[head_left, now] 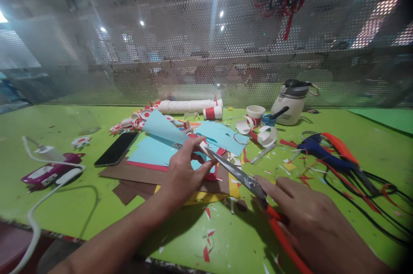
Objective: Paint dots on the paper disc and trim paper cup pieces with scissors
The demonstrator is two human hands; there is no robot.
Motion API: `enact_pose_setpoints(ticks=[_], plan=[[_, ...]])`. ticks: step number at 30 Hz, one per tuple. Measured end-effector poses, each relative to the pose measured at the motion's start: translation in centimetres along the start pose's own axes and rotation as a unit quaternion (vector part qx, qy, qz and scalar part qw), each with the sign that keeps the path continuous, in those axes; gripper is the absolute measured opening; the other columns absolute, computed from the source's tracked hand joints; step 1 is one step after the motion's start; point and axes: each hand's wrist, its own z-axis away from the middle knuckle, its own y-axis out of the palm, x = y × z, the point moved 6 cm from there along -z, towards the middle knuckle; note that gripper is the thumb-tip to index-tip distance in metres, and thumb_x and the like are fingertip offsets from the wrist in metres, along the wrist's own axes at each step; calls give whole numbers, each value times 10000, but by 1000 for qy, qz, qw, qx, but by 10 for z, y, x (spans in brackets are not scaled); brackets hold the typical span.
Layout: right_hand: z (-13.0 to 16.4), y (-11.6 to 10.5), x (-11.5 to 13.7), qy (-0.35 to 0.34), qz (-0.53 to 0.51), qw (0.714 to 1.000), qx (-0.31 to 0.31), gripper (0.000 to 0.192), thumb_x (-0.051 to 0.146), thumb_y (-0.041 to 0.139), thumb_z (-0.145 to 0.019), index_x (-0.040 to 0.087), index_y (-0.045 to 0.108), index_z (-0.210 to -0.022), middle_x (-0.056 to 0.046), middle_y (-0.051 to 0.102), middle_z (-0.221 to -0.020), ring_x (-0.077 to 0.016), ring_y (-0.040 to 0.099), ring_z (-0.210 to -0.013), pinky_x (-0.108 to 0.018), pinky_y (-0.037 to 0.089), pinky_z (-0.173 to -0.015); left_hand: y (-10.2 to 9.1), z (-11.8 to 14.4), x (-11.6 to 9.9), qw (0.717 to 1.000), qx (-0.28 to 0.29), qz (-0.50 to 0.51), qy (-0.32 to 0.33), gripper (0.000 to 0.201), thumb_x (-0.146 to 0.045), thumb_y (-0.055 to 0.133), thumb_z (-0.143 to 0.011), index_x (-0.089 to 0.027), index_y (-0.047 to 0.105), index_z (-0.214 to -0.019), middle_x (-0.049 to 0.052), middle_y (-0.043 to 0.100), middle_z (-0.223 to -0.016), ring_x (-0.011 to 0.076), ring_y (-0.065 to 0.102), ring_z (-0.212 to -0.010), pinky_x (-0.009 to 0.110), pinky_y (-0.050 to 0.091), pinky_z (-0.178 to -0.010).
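My left hand [183, 175] pinches a small piece of red and white paper [204, 148] above a pile of coloured paper sheets. My right hand [309, 218] grips red-handled scissors [240, 175]. The blades point up and left, with their tips touching the pinched piece. Under the hands lie light blue sheets [151, 151], brown sheets [135, 175] and a yellow sheet [206, 197] on the green table [64, 196].
A black phone [116, 148] lies left of the sheets. A blue glue gun [319, 151] with black cables lies at the right. Paper rolls [189, 105], cups [255, 112] and a white kettle-like jug [290, 102] stand at the back before a perforated metal screen. A white cable and purple device [48, 171] lie left.
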Motion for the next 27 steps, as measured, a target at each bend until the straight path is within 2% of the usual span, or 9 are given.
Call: enact_pose_setpoints(ticks=[7, 11, 18, 20, 23, 25, 27], plan=[[4, 5, -2, 19, -26, 999, 28, 353, 90, 507, -767, 137, 670, -1076, -77, 663, -699, -224, 645, -553, -340, 534, -486, 0, 0, 0, 1000, -5, -4, 15, 413, -225, 675, -803, -138, 541, -1184, 110, 686, -1084, 161, 702, -792, 325, 620, -754], [1, 7, -5, 61, -76, 992, 80, 273, 179, 520, -840, 177, 701, -1044, -88, 714, -768, -233, 682, -635, -337, 557, -571, 0, -1, -2, 1000, -6, -11, 18, 421, -209, 669, -785, -130, 542, -1179, 106, 689, -1064, 159, 700, -780, 319, 617, -744], [-6, 10, -9, 165, -258, 936, 174, 280, 398, 509, -924, 269, 723, -1050, -42, 762, -918, -220, 716, -818, -305, 566, -708, -1, -2, -4, 1000, 8, -9, -10, 443, -204, 667, -770, -131, 554, -1192, 94, 706, -1017, 159, 689, -768, 326, 602, -765], [-8, 11, -13, 181, -281, 925, 183, 313, 425, 487, -932, 263, 720, -1063, -45, 764, -927, -229, 715, -843, -322, 565, -746, -1, -4, -2, 999, 20, 22, -33, 437, -208, 668, -768, -132, 556, -1183, 86, 711, -987, 161, 688, -776, 316, 595, -764], [-9, 9, -27, 207, -284, 923, 157, 366, 440, 463, -933, 217, 714, -1078, -75, 763, -930, -253, 711, -855, -351, 557, -774, -1, -7, 4, 987, 51, 106, -106, 458, -252, 681, -774, -120, 562, -1196, 105, 704, -1032, 173, 683, -846, 315, 578, -801], [-9, 8, -35, 218, -283, 924, 134, 376, 440, 496, -906, 183, 715, -1071, -98, 757, -929, -261, 708, -827, -348, 555, -737, 1, -8, 7, 968, 86, 177, -157, 510, -288, 701, -775, -119, 562, -1235, 126, 679, -1125, 184, 661, -926, 311, 558, -825], [-10, 8, -38, 218, -299, 920, 130, 353, 416, 529, -885, 168, 719, -1049, -96, 750, -876, -248, 698, -763, -329, 549, -683, 3, -9, 7, 942, 121, 249, -189, 577, -313, 725, -770, -138, 547, -1290, 135, 651, -1191, 183, 635, -948, 280, 546, -763]])
